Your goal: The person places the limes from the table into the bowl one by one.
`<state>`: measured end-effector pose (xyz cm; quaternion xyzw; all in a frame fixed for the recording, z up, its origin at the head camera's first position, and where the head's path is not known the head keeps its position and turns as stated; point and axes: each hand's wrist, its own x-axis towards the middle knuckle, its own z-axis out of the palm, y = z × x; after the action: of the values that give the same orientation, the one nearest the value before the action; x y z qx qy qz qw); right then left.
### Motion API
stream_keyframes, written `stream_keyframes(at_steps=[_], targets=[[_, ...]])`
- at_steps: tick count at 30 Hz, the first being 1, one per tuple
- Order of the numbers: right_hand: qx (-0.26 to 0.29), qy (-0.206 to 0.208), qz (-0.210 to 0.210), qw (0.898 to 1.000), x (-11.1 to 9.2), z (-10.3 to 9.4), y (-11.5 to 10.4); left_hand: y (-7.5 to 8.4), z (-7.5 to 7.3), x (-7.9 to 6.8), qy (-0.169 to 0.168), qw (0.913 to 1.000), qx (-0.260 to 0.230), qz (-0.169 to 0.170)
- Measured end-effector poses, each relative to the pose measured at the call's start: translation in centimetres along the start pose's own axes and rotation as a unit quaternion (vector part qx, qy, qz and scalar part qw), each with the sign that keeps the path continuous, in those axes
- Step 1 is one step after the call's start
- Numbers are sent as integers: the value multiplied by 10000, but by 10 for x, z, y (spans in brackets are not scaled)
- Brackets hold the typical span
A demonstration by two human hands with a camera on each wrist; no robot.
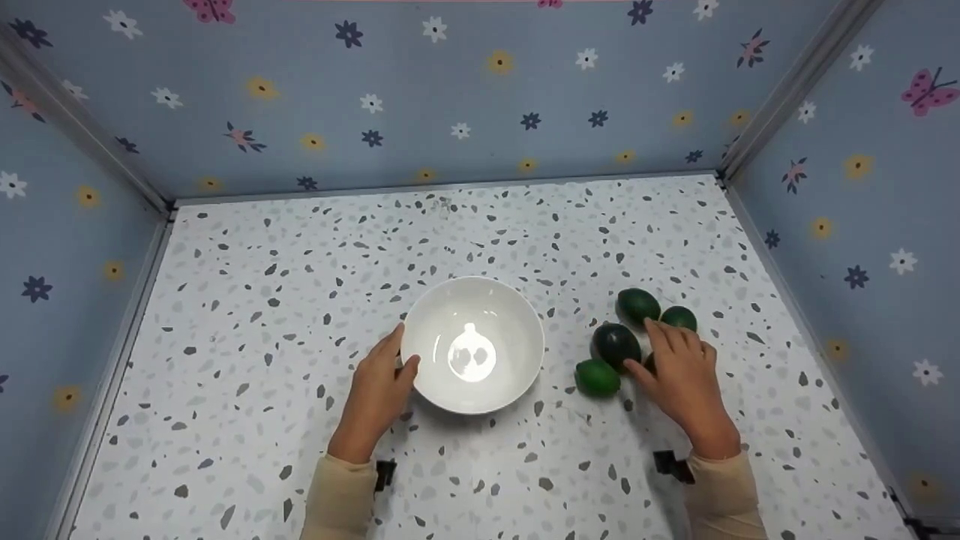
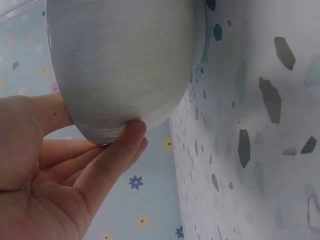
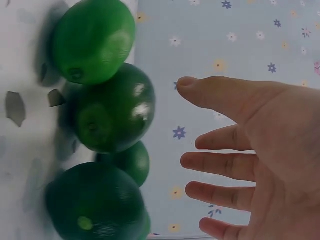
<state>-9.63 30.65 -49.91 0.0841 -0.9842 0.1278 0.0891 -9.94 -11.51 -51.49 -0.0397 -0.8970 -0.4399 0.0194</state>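
Note:
A white round bowl [image 1: 472, 300] stands upright on the speckled table. At its left side my left hand [image 1: 377, 390] pinches the rim. In the left wrist view, fingertips [image 2: 132, 131] press the bowl's outer wall [image 2: 125, 60], while another digit passes behind the rim. My right hand [image 1: 684, 379] hovers over a cluster of limes, fingers spread. Among them are a bright green lime [image 1: 598, 378], a very dark one [image 1: 616, 345], and two more behind, a lime [image 1: 638, 306] and another lime [image 1: 679, 318]. Another is mostly hidden under the hand. The right wrist view shows a gap between the fingers and the limes [image 3: 117, 110].
The white table [image 1: 285, 322] has grey speckles. Blue flowered panels rise at the back [image 1: 465, 97], on the left [image 1: 60, 247] and on the right [image 1: 862, 247]. Beige sleeves cover both forearms, with a small black device at each wrist.

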Motion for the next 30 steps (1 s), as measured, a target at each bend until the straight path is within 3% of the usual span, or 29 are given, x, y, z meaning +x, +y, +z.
stream_keyframes(at_steps=[19, 30], targets=[[227, -877, 565, 9943, 6, 25, 9, 3, -1, 2, -51, 9998, 133, -109], [434, -775, 534, 9946, 6, 29, 9, 2, 0, 1, -58, 9997, 186, -140]])
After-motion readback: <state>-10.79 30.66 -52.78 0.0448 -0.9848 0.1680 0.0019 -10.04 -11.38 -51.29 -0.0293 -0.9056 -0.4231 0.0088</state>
